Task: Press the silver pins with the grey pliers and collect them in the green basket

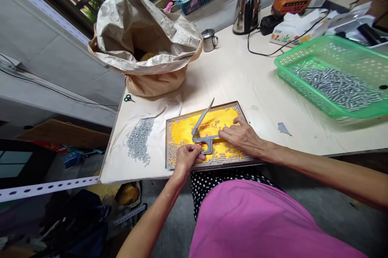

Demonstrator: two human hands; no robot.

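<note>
Grey hand pliers (209,145) with a C-shaped jaw and a spring sit over a shallow brown-rimmed tray (167,145). One long handle sticks up, spread away from the other. My right hand (242,137) is closed around the end of the lower handle. At the jaw, my left hand (188,157) pinches with thumb and fingertips; what lies between them is too small to make out. A yellow printed sheet (184,126) lines the tray, and small silvery metal pins (176,155) lie scattered on it, thickest along the edges.
Left of the tray lies a heap of similar pins (140,139), with green-handled scissors (129,98) behind. A large open woven sack (154,82) stands at the back. Farther right are a metal mug (209,40), a kettle (247,7) and a green basket (306,96) of metal pins.
</note>
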